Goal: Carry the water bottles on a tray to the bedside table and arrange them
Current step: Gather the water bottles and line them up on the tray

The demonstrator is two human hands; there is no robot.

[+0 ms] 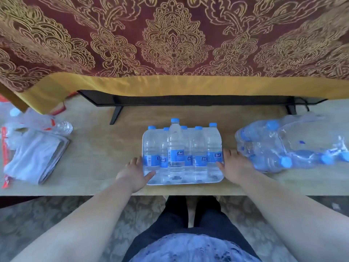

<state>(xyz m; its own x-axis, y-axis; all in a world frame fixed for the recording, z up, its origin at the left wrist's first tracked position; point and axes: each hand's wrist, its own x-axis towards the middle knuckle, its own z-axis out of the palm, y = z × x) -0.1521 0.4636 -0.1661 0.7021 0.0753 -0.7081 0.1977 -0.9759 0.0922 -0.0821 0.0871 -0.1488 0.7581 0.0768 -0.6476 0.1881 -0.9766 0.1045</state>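
Observation:
Several clear water bottles with blue caps and blue labels stand upright on a white tray near the front edge of a light wooden table. My left hand lies at the tray's left edge, fingers spread, thumb touching the rim. My right hand rests at the tray's right edge, fingers spread against the rim. Neither hand is closed around the tray.
A torn plastic pack of more bottles lies on its side at the right. Folded white cloth and plastic bags sit at the left. A black TV stand runs along the back under a red and gold drape.

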